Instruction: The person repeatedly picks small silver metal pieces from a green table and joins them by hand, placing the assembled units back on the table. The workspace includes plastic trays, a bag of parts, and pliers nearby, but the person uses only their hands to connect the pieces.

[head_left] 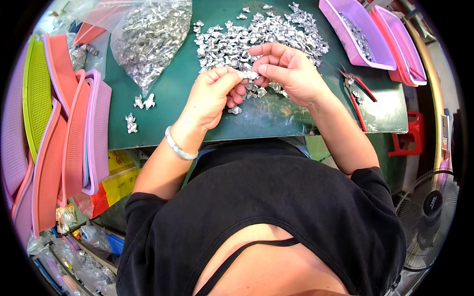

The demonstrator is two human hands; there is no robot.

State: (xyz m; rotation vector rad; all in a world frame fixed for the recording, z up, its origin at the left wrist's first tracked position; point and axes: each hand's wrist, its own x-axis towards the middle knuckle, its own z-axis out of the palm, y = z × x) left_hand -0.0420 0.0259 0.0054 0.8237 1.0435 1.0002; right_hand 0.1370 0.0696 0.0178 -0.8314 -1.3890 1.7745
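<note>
Over the near edge of a heap of small silver metal castings (266, 34), both my hands meet at one small silver casting (251, 75). My left hand (213, 91) pinches it between thumb and curled fingers. From the other side my right hand (291, 74) grips it with thumb and bent fingers, the index finger arched above. Fingers cover much of the piece, so its exact shape is hidden. A loose casting (235, 110) lies just below my left fingertips. Three figure-shaped castings, one of them a separate piece (131, 123), rest on the green table left of my left hand.
A clear plastic bag (153, 39) full of castings stands at the back left. Stacked plastic baskets (98, 128) crowd the left side. Red-handled cutting pliers (356, 93) lie at the right, below a purple basket (365, 44) holding castings. A fan (429, 212) stands at lower right.
</note>
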